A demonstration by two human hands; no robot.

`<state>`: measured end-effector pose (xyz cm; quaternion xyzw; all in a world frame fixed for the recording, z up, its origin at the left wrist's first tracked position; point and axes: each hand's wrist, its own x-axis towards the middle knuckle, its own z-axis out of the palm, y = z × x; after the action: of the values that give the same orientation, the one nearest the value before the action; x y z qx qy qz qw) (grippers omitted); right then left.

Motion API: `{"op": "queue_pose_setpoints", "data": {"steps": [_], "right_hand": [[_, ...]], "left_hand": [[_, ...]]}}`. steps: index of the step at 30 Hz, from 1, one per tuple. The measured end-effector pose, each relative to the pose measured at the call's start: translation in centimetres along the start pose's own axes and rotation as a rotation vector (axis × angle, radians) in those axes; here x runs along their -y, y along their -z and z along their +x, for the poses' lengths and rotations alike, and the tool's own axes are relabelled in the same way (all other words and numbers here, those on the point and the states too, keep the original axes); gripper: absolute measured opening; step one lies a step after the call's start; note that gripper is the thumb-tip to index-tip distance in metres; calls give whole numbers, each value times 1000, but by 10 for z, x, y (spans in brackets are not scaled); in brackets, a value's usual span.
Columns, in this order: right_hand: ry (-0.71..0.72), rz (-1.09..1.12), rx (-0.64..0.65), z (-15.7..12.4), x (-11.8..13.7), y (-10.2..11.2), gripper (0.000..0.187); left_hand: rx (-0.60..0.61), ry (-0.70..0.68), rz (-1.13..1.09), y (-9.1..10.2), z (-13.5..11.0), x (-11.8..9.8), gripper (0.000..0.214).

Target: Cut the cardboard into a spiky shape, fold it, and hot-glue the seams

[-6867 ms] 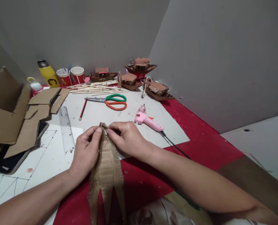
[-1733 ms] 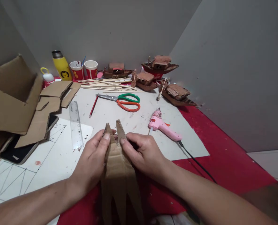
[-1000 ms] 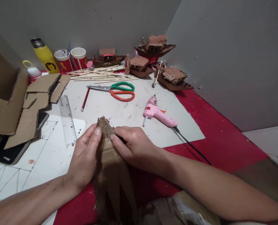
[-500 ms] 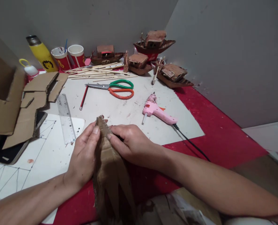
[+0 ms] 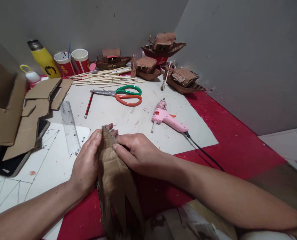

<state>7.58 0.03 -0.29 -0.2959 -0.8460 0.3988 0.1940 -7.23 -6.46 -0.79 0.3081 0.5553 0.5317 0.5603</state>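
Note:
Between my two hands, near the table's front edge, is a folded piece of corrugated cardboard [image 5: 113,170], narrow at its far tip and cut into long points at the near end. My left hand [image 5: 88,156] grips its left side, with fingertips showing behind the tip and the thumb along the upper edge. My right hand [image 5: 135,151] pinches the right edge, thumb on the near face and fingers behind, partly hidden. Beyond and to the right lies a pink glue gun [image 5: 167,118] with its black cord. Scissors [image 5: 118,94] with green and orange handles rest farther back.
Left are a clear ruler [image 5: 70,128], cardboard scraps [image 5: 25,133] over a phone [image 5: 12,166], and a drawn sheet [image 5: 45,170]. A red pencil [image 5: 88,105], wooden sticks [image 5: 105,77], paper cups [image 5: 80,61], a yellow bottle [image 5: 43,60] and several model boats [image 5: 163,45] stand behind.
My left thumb has moved off the cardboard's near face toward its left edge, and more of that face shows. The right hand keeps its hold, shifted slightly left.

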Motion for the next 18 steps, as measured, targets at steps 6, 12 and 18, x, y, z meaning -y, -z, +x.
{"op": "queue_pose_setpoints", "data": {"steps": [6, 12, 18], "right_hand": [[2, -13, 6, 1, -2, 0, 22], [15, -22, 7, 2, -4, -1, 22], [-1, -58, 24, 2, -1, 2, 23]], "left_hand": [[43, 84, -215, -2, 6, 1, 45], [15, 3, -56, -1, 6, 2, 50], [-9, -54, 106, 0, 7, 2, 51]]}}
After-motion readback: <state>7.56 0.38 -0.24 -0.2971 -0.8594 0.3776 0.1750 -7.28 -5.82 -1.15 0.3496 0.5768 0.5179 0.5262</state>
